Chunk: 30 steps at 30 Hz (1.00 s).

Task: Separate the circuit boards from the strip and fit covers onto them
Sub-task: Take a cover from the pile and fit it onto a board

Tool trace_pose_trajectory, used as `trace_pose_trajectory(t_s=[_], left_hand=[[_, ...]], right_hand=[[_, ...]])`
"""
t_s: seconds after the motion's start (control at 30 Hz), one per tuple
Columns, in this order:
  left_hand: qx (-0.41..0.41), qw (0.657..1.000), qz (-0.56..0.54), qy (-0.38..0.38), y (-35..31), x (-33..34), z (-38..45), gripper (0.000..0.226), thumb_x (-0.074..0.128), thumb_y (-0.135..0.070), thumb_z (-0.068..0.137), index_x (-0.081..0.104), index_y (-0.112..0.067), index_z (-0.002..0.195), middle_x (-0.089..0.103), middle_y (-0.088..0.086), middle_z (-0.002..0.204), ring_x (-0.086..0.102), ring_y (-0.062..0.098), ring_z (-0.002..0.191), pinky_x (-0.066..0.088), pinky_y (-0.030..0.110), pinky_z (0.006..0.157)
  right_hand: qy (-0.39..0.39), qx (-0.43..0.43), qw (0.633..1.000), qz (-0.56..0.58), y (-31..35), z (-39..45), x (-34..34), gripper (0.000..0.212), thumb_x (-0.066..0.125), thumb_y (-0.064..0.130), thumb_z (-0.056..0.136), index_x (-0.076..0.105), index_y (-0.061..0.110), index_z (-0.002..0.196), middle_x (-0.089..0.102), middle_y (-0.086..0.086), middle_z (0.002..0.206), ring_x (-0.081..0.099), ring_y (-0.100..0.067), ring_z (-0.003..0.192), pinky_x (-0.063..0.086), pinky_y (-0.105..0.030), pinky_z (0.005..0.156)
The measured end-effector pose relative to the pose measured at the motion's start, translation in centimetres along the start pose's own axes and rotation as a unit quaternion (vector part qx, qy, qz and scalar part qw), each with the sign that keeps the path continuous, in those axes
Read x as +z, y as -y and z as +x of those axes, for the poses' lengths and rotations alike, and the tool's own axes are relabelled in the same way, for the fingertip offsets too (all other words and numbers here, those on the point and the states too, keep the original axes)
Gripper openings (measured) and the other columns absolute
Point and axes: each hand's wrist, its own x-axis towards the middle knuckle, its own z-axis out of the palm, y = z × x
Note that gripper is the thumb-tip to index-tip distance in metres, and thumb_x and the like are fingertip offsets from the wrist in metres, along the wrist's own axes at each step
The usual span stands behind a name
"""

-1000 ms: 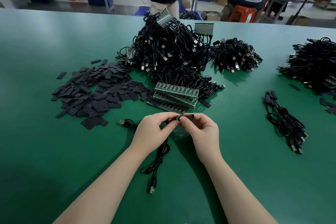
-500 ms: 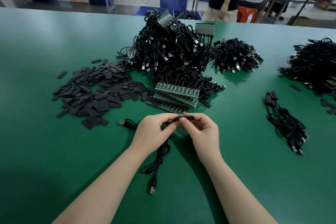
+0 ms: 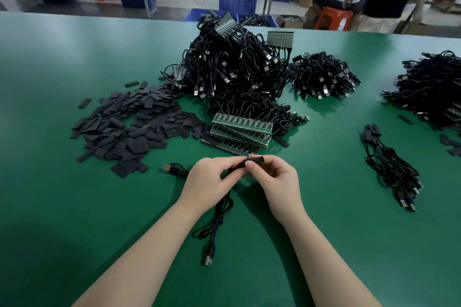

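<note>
Hands meet above the green worktop [image 3: 74, 207]: left hand [image 3: 208, 180] and right hand [image 3: 275, 182] both pinch one black cover [image 3: 254, 158] between curled fingers; cable [image 3: 219, 217] hangs beneath.

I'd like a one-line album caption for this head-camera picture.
Both hands, left hand and right hand, pinch a black cover at a cable's end, before stacked circuit board strips on a green table.

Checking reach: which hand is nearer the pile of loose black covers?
Left. The left hand sits just right of the cover pile; the right hand is farther right, beyond the left one.
</note>
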Motion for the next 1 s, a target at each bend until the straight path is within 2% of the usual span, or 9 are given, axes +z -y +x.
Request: trace_pose_trajectory(t_s=[0.1,0.2,0.3,0.4,0.47,0.53,0.67,0.8,1.0], left_hand=[[-0.020,1.000,-0.017,-0.003,0.1,-0.1,-0.1,0.043,0.060,-0.049,0.083,0.064,-0.040,0.125,0.072,-0.017,0.108,0.060,-0.008,0.105,0.048,0.019,0.092],[-0.015,1.000,-0.019,0.016,-0.1,-0.2,-0.1,0.046,0.061,-0.048,0.084,0.059,-0.041,0.129,0.071,-0.019,0.110,0.058,-0.012,0.108,0.042,0.008,0.090],[-0.001,1.000,0.010,-0.008,-0.3,-0.1,-0.1,0.043,0.064,-0.045,0.084,0.063,-0.039,0.127,0.072,-0.020,0.105,0.063,-0.004,0.099,0.046,0.015,0.085],[-0.030,0.995,0.054,-0.073,-0.5,0.1,-0.2,0.024,0.073,-0.045,0.081,0.075,-0.034,0.102,0.073,-0.017,0.090,0.065,0.008,0.084,0.051,0.029,0.078],[-0.019,0.993,0.069,-0.090,-0.5,0.1,-0.2,0.022,0.073,-0.047,0.079,0.077,-0.031,0.092,0.074,-0.014,0.084,0.064,0.009,0.075,0.048,0.026,0.072],[0.016,0.995,0.074,-0.070,-0.7,0.0,-0.2,0.027,0.066,-0.049,0.081,0.077,-0.030,0.097,0.074,-0.014,0.088,0.062,0.008,0.074,0.045,0.023,0.075],[0.049,0.998,0.035,-0.028,-0.8,-0.1,-0.2,0.031,0.063,-0.036,0.088,0.072,-0.026,0.116,0.073,-0.013,0.105,0.066,0.007,0.089,0.047,0.032,0.089],[0.029,0.997,0.042,-0.062,-0.7,-0.2,-0.2,0.021,0.069,-0.033,0.089,0.074,-0.028,0.109,0.074,-0.015,0.099,0.067,0.009,0.087,0.051,0.034,0.083],[0.103,0.989,0.090,-0.054,-0.9,-0.2,-0.3,0.027,0.070,-0.026,0.086,0.075,-0.021,0.112,0.075,-0.010,0.100,0.068,0.007,0.088,0.046,0.027,0.081]], right_hand=[[0.016,0.007,1.000,-0.016,0.0,0.0,-0.1,0.008,0.078,0.015,0.083,0.076,0.022,0.085,0.074,0.007,0.076,0.063,-0.002,0.067,0.049,-0.014,0.064],[0.044,0.013,0.998,-0.030,0.1,0.1,-0.4,0.008,0.078,0.016,0.083,0.076,0.023,0.083,0.072,0.007,0.074,0.060,-0.003,0.066,0.048,-0.014,0.063],[0.059,0.015,0.998,-0.022,0.3,0.1,-0.7,0.012,0.078,0.015,0.084,0.077,0.026,0.081,0.074,0.006,0.078,0.062,-0.005,0.069,0.049,-0.015,0.066],[0.042,0.018,0.999,-0.003,0.2,0.1,-0.6,0.012,0.078,0.014,0.084,0.077,0.026,0.083,0.075,0.003,0.080,0.064,-0.006,0.071,0.051,-0.017,0.068],[0.034,0.019,0.999,-0.003,0.1,0.1,-0.4,0.014,0.078,0.014,0.083,0.077,0.028,0.082,0.075,0.004,0.079,0.065,-0.005,0.070,0.051,-0.016,0.067],[0.025,0.019,1.000,0.002,-0.1,0.1,-0.3,0.013,0.078,0.014,0.083,0.077,0.026,0.083,0.075,0.005,0.077,0.065,-0.004,0.068,0.050,-0.015,0.065],[0.007,0.023,0.999,0.033,-0.3,0.2,-0.5,0.011,0.078,0.014,0.084,0.077,0.023,0.088,0.074,0.004,0.080,0.065,-0.005,0.071,0.051,-0.016,0.068],[0.012,0.023,0.999,0.026,-0.4,0.3,-0.5,0.012,0.078,0.017,0.084,0.077,0.028,0.088,0.073,0.007,0.076,0.062,-0.004,0.068,0.050,-0.016,0.067],[0.013,0.013,0.999,0.031,-0.4,0.2,-0.4,0.012,0.076,0.012,0.085,0.076,0.024,0.086,0.070,0.008,0.072,0.060,-0.003,0.063,0.049,-0.015,0.064]])
